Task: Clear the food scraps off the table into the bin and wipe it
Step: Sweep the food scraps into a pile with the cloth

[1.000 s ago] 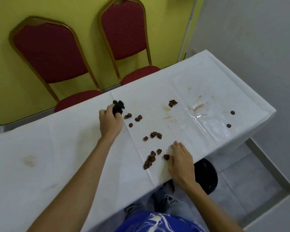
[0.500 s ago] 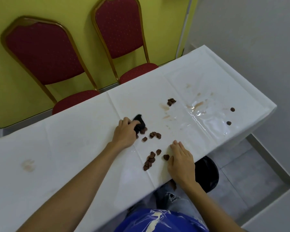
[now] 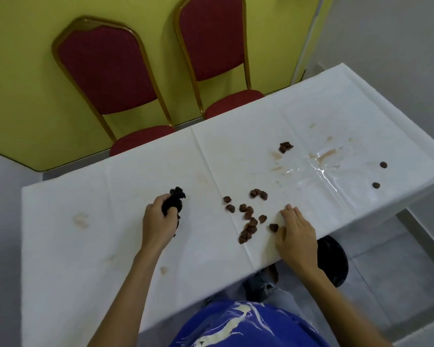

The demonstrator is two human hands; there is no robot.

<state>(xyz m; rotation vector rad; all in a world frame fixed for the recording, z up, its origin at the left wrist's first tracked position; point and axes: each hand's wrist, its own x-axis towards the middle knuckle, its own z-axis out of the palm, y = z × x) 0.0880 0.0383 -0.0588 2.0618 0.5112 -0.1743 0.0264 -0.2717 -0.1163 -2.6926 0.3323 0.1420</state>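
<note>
The left grip [image 3: 158, 224] is clamped on a black cloth [image 3: 177, 196]; the right grip [image 3: 297, 234] is laid flat and unclenched beside the food scraps [image 3: 251, 222] on the worktop [image 3: 85, 259]. Gathering is judged under way; a sweep into the bin [image 3: 333, 256] below is called for.

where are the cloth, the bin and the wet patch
cloth [image 3: 177, 196]: head view, on its bunched upper end
bin [image 3: 333, 261]: head view, on its black side
wet patch [image 3: 322, 172]: head view, on its shiny middle
</note>
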